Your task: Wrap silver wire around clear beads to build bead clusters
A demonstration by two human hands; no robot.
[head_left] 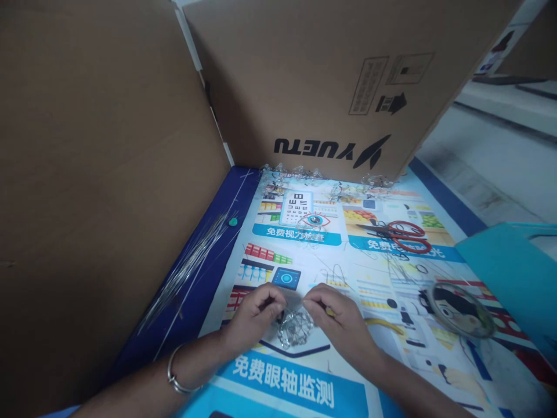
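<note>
A tangled piece of bent silver wire [296, 330] sits between my two hands, low in the middle of the view. My left hand [256, 316] is closed in a pinch at the upper left edge of the wire piece and seems to grip it there. On the other side, my right hand [339, 319] also pinches, thumb against forefinger, close to the upper right of the piece. Whatever lies between the right fingertips is too fine to make out. A metal bangle [172, 371] circles my left wrist.
Red-handled scissors [409, 235] lie at the right, near loose wire bits. A bundle of straight wires [187, 267] runs along the left edge. Several wire pieces [313, 173] line the cardboard wall [304, 87]. A round clear-centred object [461, 310] and a turquoise box [509, 273] are right.
</note>
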